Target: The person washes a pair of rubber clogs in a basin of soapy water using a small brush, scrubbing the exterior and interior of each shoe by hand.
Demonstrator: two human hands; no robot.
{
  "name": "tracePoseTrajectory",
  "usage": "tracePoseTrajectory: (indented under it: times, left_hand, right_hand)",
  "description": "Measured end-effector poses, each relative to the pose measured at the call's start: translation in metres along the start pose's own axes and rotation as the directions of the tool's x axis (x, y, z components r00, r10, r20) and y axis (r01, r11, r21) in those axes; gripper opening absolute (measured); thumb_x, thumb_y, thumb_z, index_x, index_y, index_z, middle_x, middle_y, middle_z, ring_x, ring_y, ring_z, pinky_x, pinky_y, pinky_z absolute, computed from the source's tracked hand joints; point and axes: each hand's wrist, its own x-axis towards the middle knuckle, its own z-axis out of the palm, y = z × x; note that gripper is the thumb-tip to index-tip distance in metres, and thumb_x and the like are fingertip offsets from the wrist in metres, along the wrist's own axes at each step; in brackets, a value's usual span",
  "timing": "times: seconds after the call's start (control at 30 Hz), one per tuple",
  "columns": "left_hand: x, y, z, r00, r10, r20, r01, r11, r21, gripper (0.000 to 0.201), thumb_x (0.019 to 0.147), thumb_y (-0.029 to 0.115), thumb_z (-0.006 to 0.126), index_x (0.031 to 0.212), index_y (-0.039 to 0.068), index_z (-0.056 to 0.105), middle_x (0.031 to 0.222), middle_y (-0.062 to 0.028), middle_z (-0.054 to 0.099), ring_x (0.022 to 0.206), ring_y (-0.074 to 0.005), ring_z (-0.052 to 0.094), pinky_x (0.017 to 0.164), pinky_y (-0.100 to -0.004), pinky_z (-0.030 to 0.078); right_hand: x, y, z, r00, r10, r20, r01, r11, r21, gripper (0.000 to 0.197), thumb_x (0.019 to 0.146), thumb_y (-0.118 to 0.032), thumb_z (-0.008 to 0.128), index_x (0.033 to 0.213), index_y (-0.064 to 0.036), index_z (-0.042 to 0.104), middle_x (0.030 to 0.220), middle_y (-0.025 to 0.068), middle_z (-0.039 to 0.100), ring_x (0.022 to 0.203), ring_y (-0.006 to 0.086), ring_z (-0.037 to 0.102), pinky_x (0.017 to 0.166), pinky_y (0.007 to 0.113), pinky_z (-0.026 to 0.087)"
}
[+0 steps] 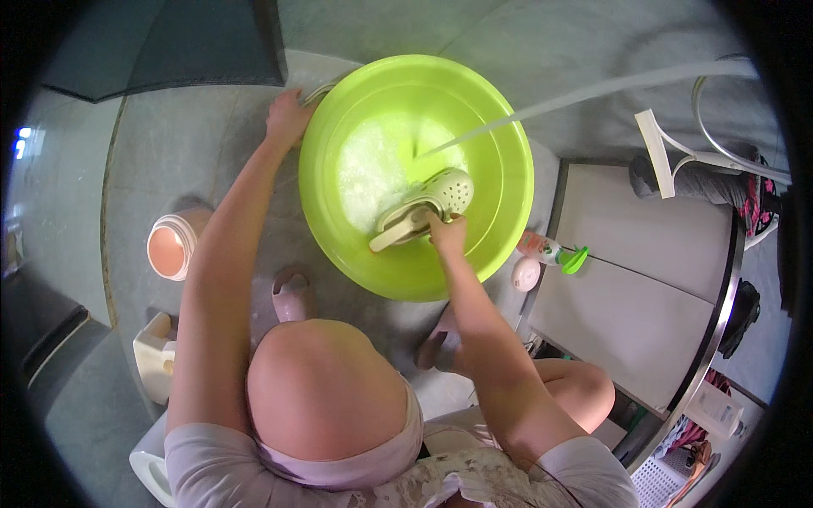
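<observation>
My right hand (447, 231) grips a pale beige clog (447, 191) by its opening, inside a large lime-green basin (508, 245). The clog's rounded toe, dotted with holes, points to the upper right, and its heel strap is at the lower left. White foam (364, 165) and water lie in the basin beside it. A pale stream of water (584, 89) slants in from the right and lands near the clog. Outside the basin's far left rim, my left hand (288, 117) has its fingers curled at a pale, curved thing (319, 92) that the rim partly hides.
To the left stand an open pink-white tub (172, 247) and a cream plastic piece (155, 357). A spray bottle (549, 250) with a green head and a round pink lid (526, 273) sit right of the basin. A grey-white cabinet (631, 279) and a white squeegee (656, 152) are further right.
</observation>
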Motion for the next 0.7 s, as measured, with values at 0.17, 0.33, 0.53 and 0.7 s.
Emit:
tracePoseTrajectory:
  times: [0.17,0.33,0.53,0.7]
  left_hand:
    - [0.000,-0.104,0.038,0.960,0.021,0.279,-0.108,0.947,0.301,0.045,0.080,0.036,0.059,0.107,0.000,0.059,0.101,-0.0195,0.062,0.101,-0.0352,0.058,0.090,-0.0400,0.045]
    - [-0.035,-0.098,0.041,0.841,-0.269,0.469,0.217,0.962,0.164,0.047,0.076,0.034,0.062,0.103,-0.004,0.059,0.090,-0.0222,0.064,0.075,-0.0376,0.062,0.071,-0.0438,0.050]
    - [-0.084,-0.071,-0.066,0.746,-0.596,0.297,0.666,0.671,-0.326,0.039,0.070,0.023,0.060,0.097,-0.005,0.056,0.077,-0.0159,0.061,0.066,-0.0262,0.058,0.062,-0.0382,0.046]
    - [-0.153,-0.057,-0.198,0.912,-0.396,-0.106,0.380,0.914,-0.144,0.019,0.075,0.015,0.053,0.089,0.003,0.051,0.074,-0.0094,0.056,0.067,-0.0200,0.054,0.061,-0.0341,0.044]
  right_hand:
    - [-0.049,-0.045,0.033,0.984,-0.065,-0.164,0.059,0.997,-0.044,0.068,0.070,-0.022,0.074,0.118,0.0060,0.034,0.113,0.0277,0.043,0.103,0.0415,0.048,0.091,0.044,0.041]
    - [-0.029,-0.012,0.033,0.974,-0.008,-0.226,-0.004,0.999,-0.052,0.067,0.070,-0.020,0.074,0.120,0.0027,0.035,0.114,0.0290,0.043,0.104,0.0428,0.048,0.091,0.044,0.042]
    - [-0.021,0.008,0.008,0.990,0.109,-0.092,-0.114,0.992,-0.050,0.062,0.072,-0.020,0.073,0.119,0.0010,0.040,0.118,0.0293,0.042,0.102,0.0424,0.050,0.091,0.044,0.042]
    - [-0.049,-0.016,-0.027,0.974,-0.172,-0.146,0.195,0.967,0.163,0.060,0.073,-0.015,0.071,0.121,0.0024,0.039,0.104,0.0209,0.048,0.073,0.0256,0.056,0.071,0.036,0.047]
